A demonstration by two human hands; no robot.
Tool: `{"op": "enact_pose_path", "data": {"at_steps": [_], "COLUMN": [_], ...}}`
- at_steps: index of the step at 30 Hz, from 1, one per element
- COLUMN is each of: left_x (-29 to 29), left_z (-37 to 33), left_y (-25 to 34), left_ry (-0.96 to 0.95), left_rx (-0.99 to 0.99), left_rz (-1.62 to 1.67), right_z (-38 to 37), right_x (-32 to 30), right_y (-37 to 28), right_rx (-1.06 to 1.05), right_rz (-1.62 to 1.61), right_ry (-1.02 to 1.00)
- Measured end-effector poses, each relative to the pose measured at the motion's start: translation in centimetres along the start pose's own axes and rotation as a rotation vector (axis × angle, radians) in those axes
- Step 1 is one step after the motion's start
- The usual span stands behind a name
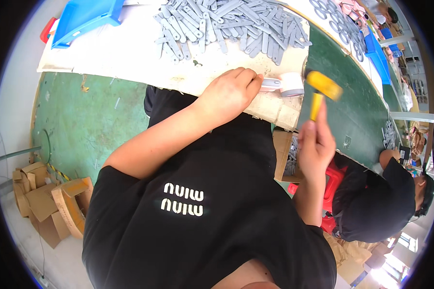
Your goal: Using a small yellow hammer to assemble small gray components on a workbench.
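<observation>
My left hand (230,91) is closed, its fingers curled around the near end of a grey-and-white plastic handle piece (271,83) at the table's right front corner. A short round white part with a grey rim (291,84) lies against the far end of that piece; whether the two are joined I cannot tell. Off to the right, my right hand (317,142) grips the short shaft of a yellow hammer (324,85). The hammer's head is raised just beside the round part, apart from it and slightly blurred.
A heap of grey flat plastic strips (226,24) covers the back of the pale table (106,60). At the far left is a blue tray (89,21). Another person (378,202) sits at the right near a red stool (333,185). Cardboard boxes (46,202) lie on the left floor.
</observation>
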State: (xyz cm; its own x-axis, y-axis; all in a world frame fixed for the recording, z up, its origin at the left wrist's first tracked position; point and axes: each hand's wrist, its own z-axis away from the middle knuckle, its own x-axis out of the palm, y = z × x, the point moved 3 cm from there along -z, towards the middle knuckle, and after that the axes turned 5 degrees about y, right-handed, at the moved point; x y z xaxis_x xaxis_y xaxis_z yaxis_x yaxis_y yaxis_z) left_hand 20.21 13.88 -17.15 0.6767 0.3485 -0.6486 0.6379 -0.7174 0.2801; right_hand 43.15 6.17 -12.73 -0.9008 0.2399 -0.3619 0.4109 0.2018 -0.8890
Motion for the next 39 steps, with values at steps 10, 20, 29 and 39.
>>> {"op": "enact_pose_path", "data": {"at_steps": [10, 20, 29, 39], "left_x": [0.3, 0.3, -0.5, 0.0], "left_z": [0.3, 0.6, 0.4, 0.7], "left_y": [-0.5, -0.8, -2.4, -2.4], "left_ry": [0.013, 0.051, -0.002, -0.023], "left_rx": [0.042, 0.022, -0.305, -0.407], "left_rz": [0.006, 0.062, 0.487, 0.527], "right_z": [-0.7, 0.1, 0.2, -1.0], "right_x": [0.8, 1.8, 2.8, 2.3], "right_y": [0.8, -0.2, -1.2, -0.8], "right_rx": [-0.311, 0.026, -0.204, -0.146], "right_rz": [0.508, 0.461, 0.435, 0.439], "right_ry": [-0.097, -0.161, -0.202, -0.215]}}
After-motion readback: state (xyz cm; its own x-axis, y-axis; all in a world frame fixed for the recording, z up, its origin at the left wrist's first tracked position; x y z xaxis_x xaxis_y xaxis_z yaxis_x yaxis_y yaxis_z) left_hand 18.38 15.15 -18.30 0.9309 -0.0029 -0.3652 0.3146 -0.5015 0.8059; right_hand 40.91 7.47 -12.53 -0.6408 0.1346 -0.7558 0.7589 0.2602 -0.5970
